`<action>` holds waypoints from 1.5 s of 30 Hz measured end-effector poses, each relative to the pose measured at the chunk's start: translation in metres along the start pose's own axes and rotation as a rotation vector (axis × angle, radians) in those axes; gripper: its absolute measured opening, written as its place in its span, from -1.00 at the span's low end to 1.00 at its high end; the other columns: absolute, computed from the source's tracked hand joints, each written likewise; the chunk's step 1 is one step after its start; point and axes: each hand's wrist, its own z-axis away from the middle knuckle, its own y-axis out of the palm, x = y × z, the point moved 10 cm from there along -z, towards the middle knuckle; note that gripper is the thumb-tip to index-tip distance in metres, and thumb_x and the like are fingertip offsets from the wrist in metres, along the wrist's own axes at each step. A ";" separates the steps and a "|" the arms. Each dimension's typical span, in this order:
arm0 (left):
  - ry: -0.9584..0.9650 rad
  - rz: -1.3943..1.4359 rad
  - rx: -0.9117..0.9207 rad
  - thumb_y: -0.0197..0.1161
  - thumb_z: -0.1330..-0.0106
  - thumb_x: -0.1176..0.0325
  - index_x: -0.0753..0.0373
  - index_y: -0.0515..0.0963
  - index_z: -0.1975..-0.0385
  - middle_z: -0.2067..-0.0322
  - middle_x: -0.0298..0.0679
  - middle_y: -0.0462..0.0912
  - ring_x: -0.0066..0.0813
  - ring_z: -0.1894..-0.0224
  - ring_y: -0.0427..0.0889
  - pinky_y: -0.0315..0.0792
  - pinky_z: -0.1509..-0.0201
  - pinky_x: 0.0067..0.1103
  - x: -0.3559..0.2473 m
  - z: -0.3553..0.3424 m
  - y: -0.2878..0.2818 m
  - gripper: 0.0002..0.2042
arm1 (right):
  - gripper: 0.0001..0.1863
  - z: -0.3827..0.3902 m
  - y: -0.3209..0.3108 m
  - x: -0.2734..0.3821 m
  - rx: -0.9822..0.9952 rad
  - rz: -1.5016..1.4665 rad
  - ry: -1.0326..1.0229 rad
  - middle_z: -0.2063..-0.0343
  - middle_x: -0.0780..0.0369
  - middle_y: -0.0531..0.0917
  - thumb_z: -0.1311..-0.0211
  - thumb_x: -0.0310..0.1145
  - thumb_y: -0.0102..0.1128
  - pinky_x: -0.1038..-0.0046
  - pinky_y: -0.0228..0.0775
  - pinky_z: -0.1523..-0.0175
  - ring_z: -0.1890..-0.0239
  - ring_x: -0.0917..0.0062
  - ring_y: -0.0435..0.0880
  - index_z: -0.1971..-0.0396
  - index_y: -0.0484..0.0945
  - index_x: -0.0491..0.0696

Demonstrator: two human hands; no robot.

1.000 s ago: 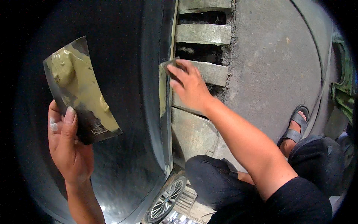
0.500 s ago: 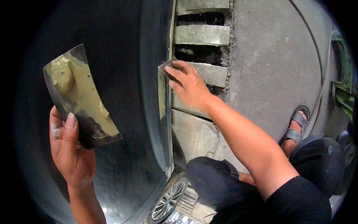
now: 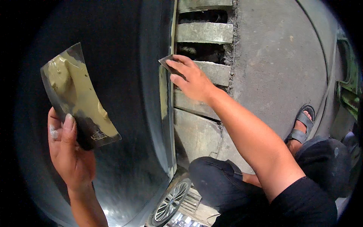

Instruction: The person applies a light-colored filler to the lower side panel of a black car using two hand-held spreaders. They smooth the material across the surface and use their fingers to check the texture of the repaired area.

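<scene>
My left hand (image 3: pixel 72 151) holds a flexible metal plate (image 3: pixel 87 125) by its lower part, with thick khaki-yellow putty (image 3: pixel 77 85) spread over it. My right hand (image 3: pixel 191 81) grips a small dark scraper (image 3: pixel 163 62) against the edge strip of a dark grey car panel (image 3: pixel 113 45). A band of pale putty (image 3: pixel 163 98) runs along that strip just below the scraper. The plate hangs over the panel, left of my right hand.
Concrete drain covers (image 3: pixel 204 32) with dark gaps lie beside the car. A wheel (image 3: pixel 170 200) sits at the lower middle. Grey pavement (image 3: pixel 274 56), a cable (image 3: pixel 314 28) and green scuffed parts (image 3: pixel 348 94) are at the right, near my sandalled foot (image 3: pixel 302 125) and bent knees.
My right hand with the scraper has moved slightly up and left along the strip. My left hand and plate sit a little lower than a second ago and slightly further left.
</scene>
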 end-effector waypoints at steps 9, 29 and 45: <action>-0.014 0.007 -0.021 -0.04 -0.39 0.40 0.28 0.24 -0.11 0.06 -0.21 0.50 -0.46 0.05 0.54 0.43 -0.06 -0.50 0.000 0.000 0.003 -0.68 | -0.53 0.119 0.078 0.014 0.122 -0.028 0.116 -0.14 0.02 0.34 -0.13 -0.33 0.11 0.21 0.18 -0.25 -0.15 0.09 0.33 -0.09 0.41 -0.07; -0.031 -0.012 -0.018 -0.06 -0.39 0.41 0.32 0.25 -0.08 0.09 -0.19 0.52 -0.46 0.05 0.54 0.41 -0.08 -0.51 0.001 0.002 -0.001 -0.70 | -0.51 0.153 0.098 0.032 0.150 0.073 0.187 -0.08 0.01 0.38 -0.13 -0.32 0.10 0.21 0.19 -0.21 -0.12 0.08 0.34 -0.10 0.38 -0.10; 0.036 -0.100 0.023 0.04 -0.35 0.44 0.32 0.26 0.06 0.16 -0.21 0.52 -0.59 0.10 0.50 0.36 -0.08 -0.55 0.001 -0.002 0.013 -0.77 | -0.61 0.027 -0.055 0.177 -0.070 0.138 -0.197 0.07 0.05 0.44 -0.01 -0.34 0.23 0.22 0.27 -0.08 0.02 0.14 0.42 0.09 0.55 -0.06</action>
